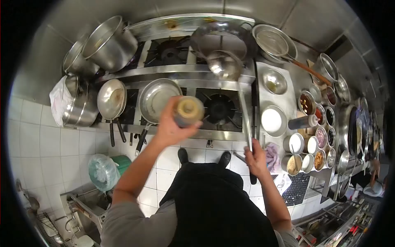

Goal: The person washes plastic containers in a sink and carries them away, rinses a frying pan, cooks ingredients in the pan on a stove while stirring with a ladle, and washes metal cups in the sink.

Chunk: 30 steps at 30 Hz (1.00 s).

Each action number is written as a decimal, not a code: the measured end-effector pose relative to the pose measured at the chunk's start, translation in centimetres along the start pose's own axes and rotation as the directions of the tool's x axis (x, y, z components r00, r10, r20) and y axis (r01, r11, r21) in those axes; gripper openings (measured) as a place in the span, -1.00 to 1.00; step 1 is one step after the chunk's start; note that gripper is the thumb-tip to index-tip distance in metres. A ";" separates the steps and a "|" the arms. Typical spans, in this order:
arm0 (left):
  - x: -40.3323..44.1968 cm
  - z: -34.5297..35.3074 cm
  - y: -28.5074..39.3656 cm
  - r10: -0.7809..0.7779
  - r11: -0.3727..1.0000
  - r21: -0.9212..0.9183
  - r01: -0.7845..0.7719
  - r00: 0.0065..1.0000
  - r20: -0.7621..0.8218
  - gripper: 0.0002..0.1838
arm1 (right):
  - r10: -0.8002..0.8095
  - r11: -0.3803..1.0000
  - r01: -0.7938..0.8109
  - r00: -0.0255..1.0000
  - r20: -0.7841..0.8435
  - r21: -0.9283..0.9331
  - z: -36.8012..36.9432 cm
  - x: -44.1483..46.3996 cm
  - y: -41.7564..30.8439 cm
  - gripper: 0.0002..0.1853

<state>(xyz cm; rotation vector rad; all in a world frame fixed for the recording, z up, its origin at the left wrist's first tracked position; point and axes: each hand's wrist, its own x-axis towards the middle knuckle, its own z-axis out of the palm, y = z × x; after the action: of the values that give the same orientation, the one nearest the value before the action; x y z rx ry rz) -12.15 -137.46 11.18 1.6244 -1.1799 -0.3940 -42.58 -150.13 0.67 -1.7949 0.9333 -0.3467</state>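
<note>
My left hand (pixel 173 127) is wrapped round a bottle (pixel 189 110) with a yellowish top and dark contents, above the front edge of the stove. The silver pan (pixel 158 99) sits on a front burner just left of it. My right hand (pixel 256 159) grips the long handle of a metal ladle (pixel 223 66). The ladle's bowl, slightly blurred, is up by the near rim of a dark wok (pixel 222 39) at the back of the stove. Whether the bowl touches the wok cannot be made out.
Stacked pans (pixel 112 99) and large pots (pixel 110 44) stand on the left. On the right counter are a bowl of white contents (pixel 271 121), a dark squeeze bottle (pixel 303 122), several ingredient tins and a strainer (pixel 271 40). A green bin (pixel 121 164) stands on the floor.
</note>
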 end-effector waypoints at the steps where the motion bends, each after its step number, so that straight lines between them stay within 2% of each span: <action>1: -0.5 -3.5 -0.5 -0.093 0.973 0.211 0.094 0.996 -0.017 -0.36 | -0.016 0.999 0.019 0.999 0.048 -0.049 1.5 1.4 -3.8 -0.65; 2: -1.4 -6.4 -2.6 -0.196 0.921 0.334 0.198 0.980 -0.039 -0.37 | -0.122 0.992 0.120 0.989 0.085 0.030 3.8 3.1 -5.6 -0.64; 3: -2.3 -8.7 -5.3 -0.294 0.846 0.447 0.292 0.954 -0.066 -0.37 | -0.035 0.991 0.057 0.983 0.179 -0.121 5.9 4.8 -7.2 -0.62; 4: -3.3 -10.9 -7.7 -0.300 0.849 0.437 0.296 0.952 -0.062 -0.37 | -0.174 0.960 0.210 0.966 0.193 -0.185 8.5 6.5 -7.3 -0.61; 6: -4.8 -14.5 -12.5 -0.495 0.624 0.668 0.405 0.867 -0.064 -0.34 | -0.336 0.902 0.383 0.912 0.235 -0.198 14.0 9.8 -7.0 -0.57; 7: -5.4 -15.5 -14.7 -0.495 0.625 0.663 0.411 0.866 -0.070 -0.34 | -0.339 0.899 0.388 0.910 0.241 -0.201 16.3 10.9 -6.7 -0.57; 9: -6.9 -17.6 -18.1 -0.629 0.519 0.728 0.447 0.777 -0.029 -0.31 | -0.205 0.865 0.296 0.946 0.251 -0.406 20.2 11.8 -6.6 -0.57; 11: -7.1 -18.4 -19.6 -0.664 0.512 0.721 0.467 0.748 -0.013 -0.27 | -0.167 0.856 0.277 0.947 0.274 -0.437 22.7 10.5 -7.3 -0.58; 12: -7.1 -18.4 -20.5 -0.701 0.495 0.727 0.476 0.713 0.010 -0.27 | -0.015 0.950 0.108 0.954 0.300 -0.295 23.9 9.3 -7.6 -0.62; 13: -7.1 -18.4 -21.4 -0.735 0.479 0.733 0.482 0.677 0.035 -0.28 | 0.130 0.985 -0.082 0.930 0.343 -0.151 25.0 8.0 -8.0 -0.65; 14: -6.9 -18.4 -22.3 -0.754 0.484 0.731 0.480 0.653 0.070 -0.30 | 0.255 0.962 -0.273 0.880 0.402 -0.013 25.7 7.5 -8.4 -0.68; 15: -6.9 -18.2 -23.0 -0.752 0.494 0.721 0.485 0.655 0.075 -0.30 | 0.261 0.962 -0.273 0.880 0.397 -0.028 25.8 7.5 -8.8 -0.68; 16: -6.5 -18.1 -23.1 -0.757 0.497 0.727 0.474 0.646 0.096 -0.33 | 0.348 0.838 -0.504 0.789 0.505 0.209 25.8 7.7 -9.4 -0.78; 17: -6.2 -18.1 -23.1 -0.763 0.495 0.736 0.461 0.636 0.114 -0.35 | 0.376 0.601 -0.695 0.681 0.629 0.394 25.9 7.9 -9.9 -0.86; 19: -5.5 -18.2 -23.3 -0.792 0.487 0.730 0.480 0.595 0.137 -0.36 | 0.384 0.553 -0.716 0.673 0.632 0.427 25.3 7.4 -10.8 -0.87; 21: -4.8 -18.0 -23.2 -0.834 0.475 0.732 0.489 0.515 0.197 -0.33 | 0.388 0.782 -0.581 0.735 0.556 0.223 24.1 6.6 -11.5 -0.84; 22: -4.5 -17.9 -22.6 -0.828 0.484 0.740 0.467 0.517 0.215 -0.32 | 0.395 0.778 -0.586 0.737 0.548 0.226 23.5 6.1 -12.2 -0.84; 23: -4.6 -17.7 -22.9 -0.826 0.490 0.741 0.460 0.517 0.226 -0.32 | 0.245 0.967 -0.252 0.886 0.393 -0.035 23.1 5.7 -12.8 -0.76; 24: -4.6 -17.5 -23.5 -0.828 0.490 0.743 0.456 0.510 0.233 -0.31 | 0.015 0.935 0.091 0.955 0.295 -0.343 22.9 5.3 -13.1 -0.68; 25: -4.5 -17.4 -24.0 -0.830 0.490 0.745 0.452 0.503 0.240 -0.30 | 0.019 0.936 0.083 0.958 0.285 -0.342 22.7 5.5 -12.7 -0.68; 27: -4.4 -17.2 -24.8 -0.824 0.504 0.744 0.439 0.501 0.263 -0.28 | -0.102 0.865 0.180 0.977 0.187 -0.468 22.7 6.4 -11.1 -0.53; 28: -4.4 -17.2 -25.0 -0.823 0.512 0.740 0.437 0.495 0.278 -0.27 | -0.213 0.840 0.251 0.968 0.132 -0.481 23.2 6.8 -9.8 -0.51; 29: -4.3 -17.2 -24.8 -0.820 0.516 0.741 0.430 0.498 0.282 -0.27 | -0.213 0.841 0.247 0.969 0.125 -0.482 23.7 6.6 -9.3 -0.51; 30: -4.3 -17.5 -24.5 -0.822 0.513 0.750 0.417 0.490 0.289 -0.25 | -0.125 0.865 0.172 0.984 0.129 -0.471 24.4 6.5 -8.9 -0.50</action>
<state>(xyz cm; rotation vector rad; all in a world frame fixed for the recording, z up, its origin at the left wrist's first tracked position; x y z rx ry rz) 10.88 -125.05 -4.29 2.6717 -1.1331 -1.2750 -19.38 -137.31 -2.91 -2.3291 0.8642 -0.1255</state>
